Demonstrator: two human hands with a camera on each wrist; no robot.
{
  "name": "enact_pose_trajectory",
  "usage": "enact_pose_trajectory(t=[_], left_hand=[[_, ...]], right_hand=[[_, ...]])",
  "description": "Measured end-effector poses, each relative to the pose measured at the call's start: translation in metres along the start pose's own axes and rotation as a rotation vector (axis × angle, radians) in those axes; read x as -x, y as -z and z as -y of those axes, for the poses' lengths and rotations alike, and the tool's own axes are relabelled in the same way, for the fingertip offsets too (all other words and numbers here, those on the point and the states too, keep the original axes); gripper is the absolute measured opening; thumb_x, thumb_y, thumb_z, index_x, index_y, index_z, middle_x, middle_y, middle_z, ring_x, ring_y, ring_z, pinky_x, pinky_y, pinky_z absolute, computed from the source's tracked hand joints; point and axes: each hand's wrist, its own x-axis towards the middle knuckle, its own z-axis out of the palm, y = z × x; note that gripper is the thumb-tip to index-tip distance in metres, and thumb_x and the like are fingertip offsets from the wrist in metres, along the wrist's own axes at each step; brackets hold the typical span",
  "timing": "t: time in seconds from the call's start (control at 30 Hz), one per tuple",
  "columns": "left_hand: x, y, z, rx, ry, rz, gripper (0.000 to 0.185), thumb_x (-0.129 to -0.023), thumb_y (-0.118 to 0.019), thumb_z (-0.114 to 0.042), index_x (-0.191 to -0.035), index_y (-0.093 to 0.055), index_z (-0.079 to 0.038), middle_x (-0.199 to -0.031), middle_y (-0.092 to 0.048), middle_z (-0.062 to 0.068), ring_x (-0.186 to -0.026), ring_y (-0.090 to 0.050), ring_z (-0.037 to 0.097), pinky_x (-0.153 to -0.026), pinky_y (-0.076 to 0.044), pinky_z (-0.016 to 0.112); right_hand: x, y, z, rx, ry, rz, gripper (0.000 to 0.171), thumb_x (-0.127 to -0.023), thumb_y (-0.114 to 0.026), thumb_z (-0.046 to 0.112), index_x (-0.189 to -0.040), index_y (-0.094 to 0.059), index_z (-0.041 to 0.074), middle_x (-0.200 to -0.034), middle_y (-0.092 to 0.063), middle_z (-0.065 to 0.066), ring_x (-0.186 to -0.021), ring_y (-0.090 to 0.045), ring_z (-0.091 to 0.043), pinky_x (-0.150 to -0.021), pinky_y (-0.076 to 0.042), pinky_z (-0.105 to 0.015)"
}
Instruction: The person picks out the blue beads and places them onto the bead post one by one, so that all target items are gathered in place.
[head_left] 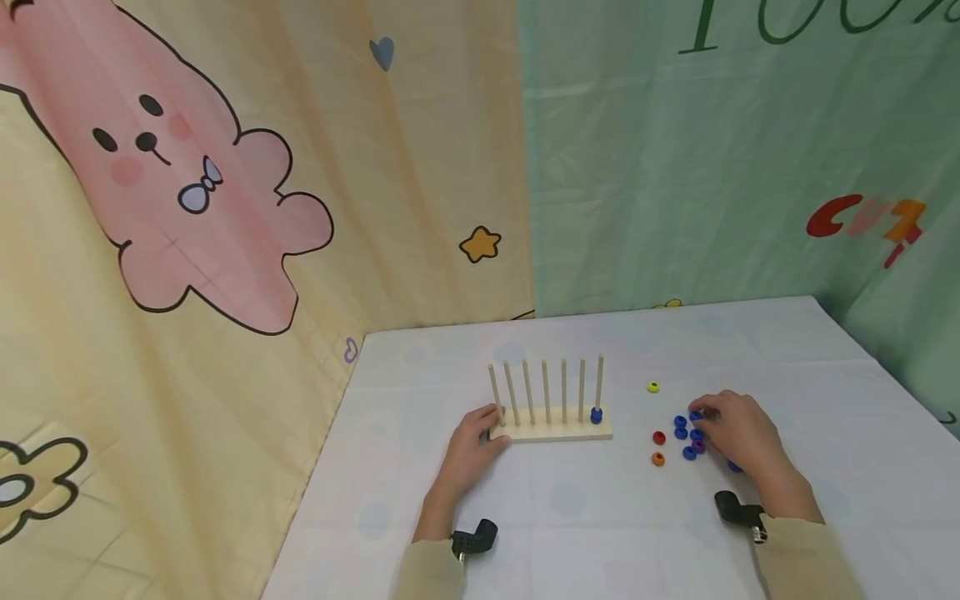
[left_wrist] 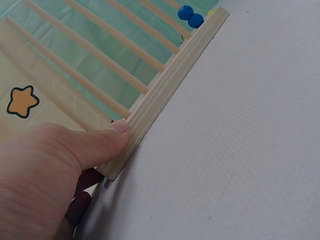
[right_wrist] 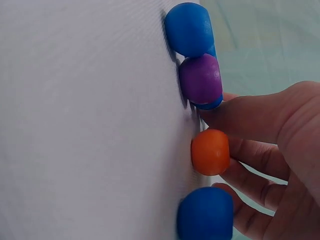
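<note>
Peg rack (head_left: 551,429): pale matt wood, plywood-layered edge. Beads (head_left: 684,433): smooth, satin-painted. Tablecloth (head_left: 600,517): fine-woven matt cloth.

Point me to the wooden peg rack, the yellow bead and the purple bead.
wooden peg rack (head_left: 558,431), head view, front face of base
yellow bead (head_left: 653,387), head view, its top
purple bead (right_wrist: 200,79), right wrist view, rounded side

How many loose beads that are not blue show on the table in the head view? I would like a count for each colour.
yellow bead: 1
red bead: 1
orange bead: 1
purple bead: 1
Total: 4
</note>
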Motion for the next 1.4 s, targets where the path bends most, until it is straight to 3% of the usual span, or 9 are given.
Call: enact_pose_trajectory(t=[0.33, 0.67, 1.4], left_hand=[[-0.001, 0.003, -0.001, -0.014, 0.010, 0.003, 0.055, -0.082, -0.066, -0.033, -0.131, -0.049, -0.013, -0.135, -0.042, -0.002, -0.126, -0.036, 0.019, -0.100, -0.033, 0.037], [0.002, 0.003, -0.002, -0.001, 0.031, 0.004, 0.056, -0.082, -0.066, -0.033, -0.131, -0.049, -0.013, -0.136, -0.042, -0.004, -0.126, -0.035, 0.017, -0.100, -0.033, 0.036], [-0.001, 0.002, -0.003, -0.007, 0.012, 0.005, 0.056, -0.083, -0.065, -0.034, -0.132, -0.048, -0.013, -0.136, -0.042, -0.003, -0.126, -0.036, 0.018, -0.100, -0.033, 0.037]], right_hand=[[0.000, 0.000, 0.003, -0.006, -0.007, -0.012, 0.031, -0.077, -0.072, 0.012, -0.106, -0.063, 0.006, -0.093, -0.059, -0.011, -0.084, -0.049, -0.031, -0.073, -0.043, -0.051], [0.001, 0.007, 0.010, -0.014, -0.015, -0.052, 0.035, -0.079, -0.071, 0.018, -0.111, -0.061, 0.008, -0.099, -0.060, -0.014, -0.086, -0.049, -0.032, -0.068, -0.043, -0.048], [0.005, 0.021, 0.027, -0.050, 0.025, -0.146, 0.035, -0.080, -0.070, 0.022, -0.112, -0.061, 0.010, -0.101, -0.061, -0.013, -0.094, -0.048, -0.035, -0.072, -0.041, -0.054]])
